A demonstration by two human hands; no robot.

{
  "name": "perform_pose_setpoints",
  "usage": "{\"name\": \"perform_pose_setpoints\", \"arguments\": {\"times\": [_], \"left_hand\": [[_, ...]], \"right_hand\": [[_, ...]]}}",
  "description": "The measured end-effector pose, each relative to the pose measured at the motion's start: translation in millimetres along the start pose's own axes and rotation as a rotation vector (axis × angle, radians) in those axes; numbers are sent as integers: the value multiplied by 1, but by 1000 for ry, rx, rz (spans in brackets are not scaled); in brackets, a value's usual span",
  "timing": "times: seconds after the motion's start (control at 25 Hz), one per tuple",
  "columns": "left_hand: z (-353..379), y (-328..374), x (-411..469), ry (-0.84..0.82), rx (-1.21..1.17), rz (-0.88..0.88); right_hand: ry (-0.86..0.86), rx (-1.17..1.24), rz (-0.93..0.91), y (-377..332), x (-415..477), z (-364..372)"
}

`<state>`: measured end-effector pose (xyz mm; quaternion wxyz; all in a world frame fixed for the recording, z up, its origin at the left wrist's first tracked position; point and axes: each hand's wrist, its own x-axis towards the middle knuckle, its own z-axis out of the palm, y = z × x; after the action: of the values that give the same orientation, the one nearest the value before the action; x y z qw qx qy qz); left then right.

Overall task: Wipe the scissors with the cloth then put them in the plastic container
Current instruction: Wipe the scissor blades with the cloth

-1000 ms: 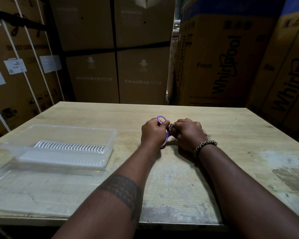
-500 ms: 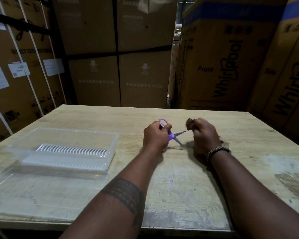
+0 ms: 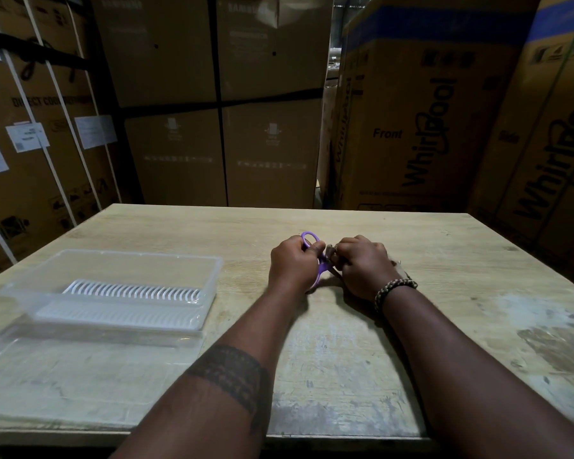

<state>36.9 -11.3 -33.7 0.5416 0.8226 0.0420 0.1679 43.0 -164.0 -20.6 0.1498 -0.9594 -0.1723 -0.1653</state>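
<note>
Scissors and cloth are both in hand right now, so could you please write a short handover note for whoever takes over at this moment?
Left hand: grips the purple scissors by the handles, low over the table.
Right hand: curled round the cloth, pressed up to the blades, which are hidden.
Plastic container: open, to the left, holding only a white slatted insert; a clear lid lies in front of it.
Done: scissors picked up, wiping under way.
Left: finish the wipe, then put the scissors in the container.
</note>
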Motion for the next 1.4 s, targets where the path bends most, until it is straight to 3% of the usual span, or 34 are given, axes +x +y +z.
{"name": "perform_pose_setpoints", "arguments": {"times": [0.16,0.36,0.52,0.64,0.76,1.04,1.28,1.4], "left_hand": [[1,1,1,-5,8,-13],[-5,-2,3,-8,-123,-61],[-4,0,1,-28,-122,-60],[-5,0,1,-4,-92,-36],[-4,0,0,11,-90,-17],[-4,-1,1,9,-79,-26],[-2,-1,1,-14,-63,-46],[-1,0,1,-14,-25,-32]], "right_hand": [[-6,40,59,3,3,3],[188,260,376,49,0,-2],[316,364,136,30,-3,-2],[181,253,-72,4,-5,2],[51,44,-118,-4,-3,6],[16,15,-27,-7,-1,-1],[61,243,208,8,3,2],[67,245,265,11,5,7]]}}
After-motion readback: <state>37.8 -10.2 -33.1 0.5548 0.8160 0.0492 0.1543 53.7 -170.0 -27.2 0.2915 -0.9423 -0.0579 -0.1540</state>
